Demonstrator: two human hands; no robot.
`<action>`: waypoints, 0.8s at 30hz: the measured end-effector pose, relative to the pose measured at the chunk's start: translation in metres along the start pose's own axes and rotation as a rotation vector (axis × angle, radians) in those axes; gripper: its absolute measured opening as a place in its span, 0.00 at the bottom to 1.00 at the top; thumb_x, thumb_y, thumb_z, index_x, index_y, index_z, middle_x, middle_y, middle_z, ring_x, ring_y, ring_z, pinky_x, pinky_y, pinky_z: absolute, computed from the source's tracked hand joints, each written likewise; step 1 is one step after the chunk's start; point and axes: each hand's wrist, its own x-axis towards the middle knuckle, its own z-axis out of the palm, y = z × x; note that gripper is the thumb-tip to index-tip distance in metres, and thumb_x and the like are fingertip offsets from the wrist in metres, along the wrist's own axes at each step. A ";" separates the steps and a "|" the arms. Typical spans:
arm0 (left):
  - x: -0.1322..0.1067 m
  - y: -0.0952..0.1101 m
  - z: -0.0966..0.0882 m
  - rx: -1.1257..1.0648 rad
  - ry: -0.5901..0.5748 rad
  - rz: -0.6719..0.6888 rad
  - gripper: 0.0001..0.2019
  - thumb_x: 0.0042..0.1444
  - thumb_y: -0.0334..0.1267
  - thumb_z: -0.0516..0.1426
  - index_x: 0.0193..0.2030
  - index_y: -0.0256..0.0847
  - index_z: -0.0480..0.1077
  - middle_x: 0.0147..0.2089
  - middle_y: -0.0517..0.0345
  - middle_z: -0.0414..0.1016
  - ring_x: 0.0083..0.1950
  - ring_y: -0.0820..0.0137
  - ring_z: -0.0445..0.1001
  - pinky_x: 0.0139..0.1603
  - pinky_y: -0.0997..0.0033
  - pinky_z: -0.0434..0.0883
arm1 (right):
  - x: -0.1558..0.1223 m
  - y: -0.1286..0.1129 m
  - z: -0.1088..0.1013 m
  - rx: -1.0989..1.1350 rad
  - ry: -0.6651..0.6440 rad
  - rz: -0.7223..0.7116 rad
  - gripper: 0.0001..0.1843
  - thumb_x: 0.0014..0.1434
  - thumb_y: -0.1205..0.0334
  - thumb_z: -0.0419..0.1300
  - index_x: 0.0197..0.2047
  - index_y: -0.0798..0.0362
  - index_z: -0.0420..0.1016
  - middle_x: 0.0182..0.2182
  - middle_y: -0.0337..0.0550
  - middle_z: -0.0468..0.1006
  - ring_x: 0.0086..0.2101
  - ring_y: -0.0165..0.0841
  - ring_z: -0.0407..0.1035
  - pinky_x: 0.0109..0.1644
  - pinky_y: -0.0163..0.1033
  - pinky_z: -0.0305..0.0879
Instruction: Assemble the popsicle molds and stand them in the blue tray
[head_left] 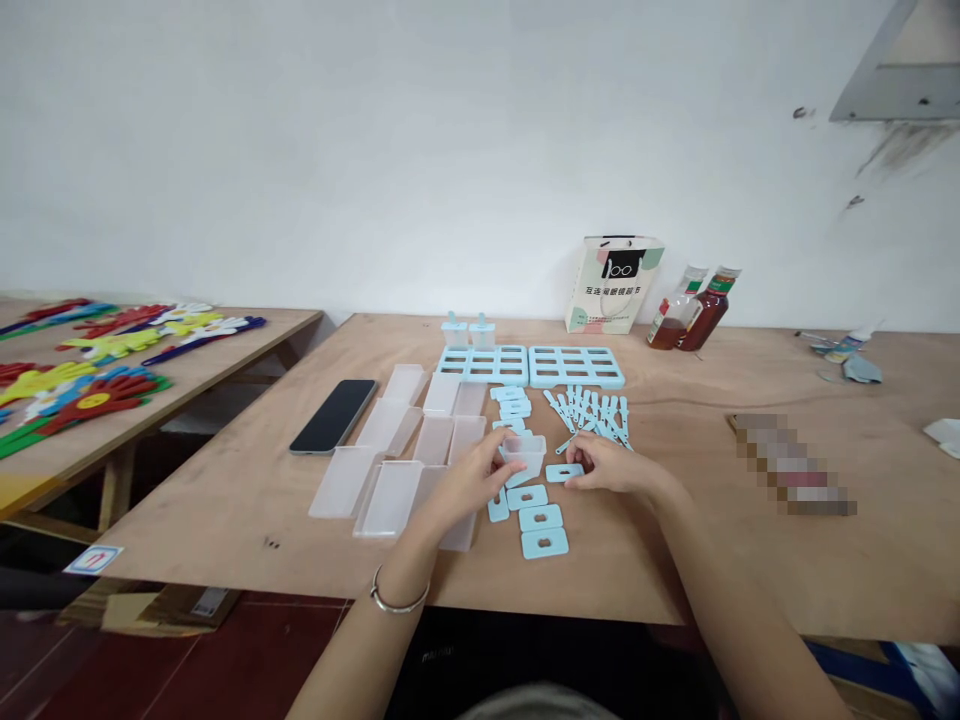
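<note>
My left hand (476,478) grips a small translucent ice-pop mould cup (527,455) between thumb and fingers, tilted above the table. To its right, my right hand (611,463) pinches the edge of a light-blue slotted lid (558,473). More blue lids (541,517) lie around the cup, partly hidden by my left hand. A pile of blue sticks (592,408) sits just beyond my right hand. Several translucent cups (394,498) lie on their sides left of my left hand. Two cups with lids and sticks on them (482,333) stand at the back.
Two blue mould racks (576,367) lie behind the lids and sticks. A black phone (334,416) is at left. A paper bag (615,285) and two bottles (703,308) stand by the wall. A blurred-out object (787,465) lies right. Colourful hand-shaped crafts (97,400) cover another table.
</note>
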 end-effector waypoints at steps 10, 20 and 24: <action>0.001 -0.003 0.002 -0.015 0.000 0.004 0.09 0.58 0.45 0.56 0.40 0.43 0.65 0.27 0.64 0.68 0.27 0.72 0.68 0.29 0.72 0.65 | -0.001 -0.016 -0.012 0.251 0.241 0.043 0.16 0.48 0.50 0.65 0.39 0.49 0.78 0.31 0.40 0.75 0.32 0.34 0.68 0.36 0.39 0.66; 0.003 -0.002 0.004 -0.056 -0.002 0.073 0.10 0.59 0.45 0.56 0.39 0.40 0.69 0.34 0.59 0.71 0.32 0.71 0.69 0.32 0.71 0.66 | 0.001 -0.060 0.018 0.235 0.407 -0.203 0.15 0.56 0.50 0.61 0.45 0.43 0.78 0.39 0.44 0.72 0.42 0.39 0.69 0.44 0.45 0.69; 0.003 -0.003 0.006 -0.086 -0.009 0.086 0.10 0.60 0.44 0.55 0.38 0.40 0.69 0.35 0.58 0.72 0.33 0.70 0.69 0.33 0.71 0.66 | 0.004 -0.054 0.024 0.181 0.394 -0.265 0.15 0.56 0.50 0.61 0.46 0.43 0.77 0.40 0.44 0.73 0.43 0.38 0.70 0.46 0.46 0.70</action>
